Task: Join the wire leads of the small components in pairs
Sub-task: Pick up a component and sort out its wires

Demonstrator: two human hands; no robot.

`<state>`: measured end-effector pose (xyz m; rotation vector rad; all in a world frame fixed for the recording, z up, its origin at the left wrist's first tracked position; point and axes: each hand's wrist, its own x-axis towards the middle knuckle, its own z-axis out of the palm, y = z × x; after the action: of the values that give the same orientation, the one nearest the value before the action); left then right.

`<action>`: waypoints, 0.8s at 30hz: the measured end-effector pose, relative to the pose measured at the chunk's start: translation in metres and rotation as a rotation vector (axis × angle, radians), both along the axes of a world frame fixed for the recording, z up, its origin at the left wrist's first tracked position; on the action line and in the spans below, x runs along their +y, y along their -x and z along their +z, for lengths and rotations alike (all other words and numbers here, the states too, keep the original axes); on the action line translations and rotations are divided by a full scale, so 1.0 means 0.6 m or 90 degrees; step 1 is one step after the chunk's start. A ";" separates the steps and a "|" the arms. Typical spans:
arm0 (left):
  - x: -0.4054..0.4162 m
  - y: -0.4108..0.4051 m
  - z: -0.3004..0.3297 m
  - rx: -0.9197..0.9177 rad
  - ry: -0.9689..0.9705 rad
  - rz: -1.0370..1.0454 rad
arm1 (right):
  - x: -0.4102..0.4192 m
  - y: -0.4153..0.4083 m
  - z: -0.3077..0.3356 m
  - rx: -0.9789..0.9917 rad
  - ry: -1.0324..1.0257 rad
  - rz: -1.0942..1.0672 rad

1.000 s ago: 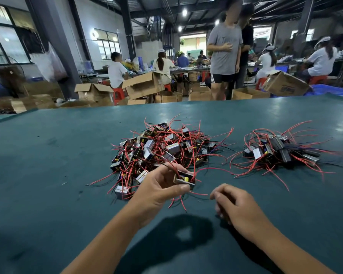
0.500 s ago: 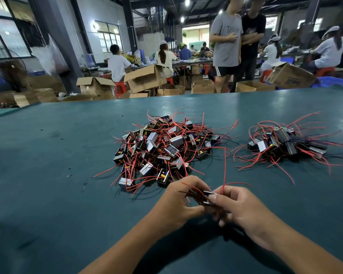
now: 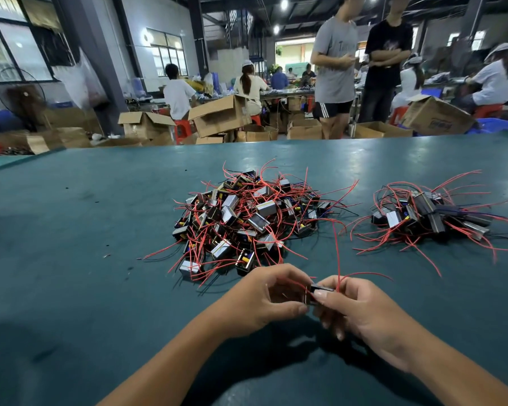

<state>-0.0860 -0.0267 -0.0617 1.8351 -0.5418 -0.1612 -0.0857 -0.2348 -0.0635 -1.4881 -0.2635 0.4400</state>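
Having drawn together since a second ago, when well apart, with the left alone pinching a part at the pile's near edge: now meeting just above the green table (image 3: 71,288), nearest the camera. Left hand (image 3: 264,300) curling, thumb and fingertips closing on the left end of the small component (image 3: 320,291); right hand (image 3: 355,309) curling too, thumb and forefinger pinching its right end, lower fingers tucked under. Gripping, both, nothing slack or spread. Red lead (image 3: 337,259) rising straight up from between the fingertips, another arcing off to the right. Whether a second component is hiding in the left palm: cannot tell. Doing this step well, by judgement: keeping the body steady in one pinch, running the other fingers out along a lead to its bare tip, matching it to its partner before twisting, not tugging hard enough to snag the heap. Just beyond the hands, lying in the middle of the table, the large pile (image 3: 244,218) of loose components tangling in red wire. Farther right, well apart, a smaller pile (image 3: 428,218), likely joined already.
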 end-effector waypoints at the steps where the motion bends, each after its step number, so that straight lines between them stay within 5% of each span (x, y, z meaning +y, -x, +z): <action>1: -0.002 0.001 0.000 0.000 0.003 0.003 | 0.001 0.002 0.003 -0.015 0.006 0.010; 18: 0.008 -0.008 -0.005 -0.068 0.054 0.020 | -0.004 0.003 0.004 0.108 -0.126 -0.005; 24: 0.032 -0.015 0.004 -0.080 -0.045 -0.026 | -0.008 -0.002 0.001 0.024 0.023 -0.013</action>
<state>-0.0768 -0.0073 -0.0592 1.9125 -0.6688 -0.0941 -0.0847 -0.2399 -0.0628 -1.5150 -0.2112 0.4580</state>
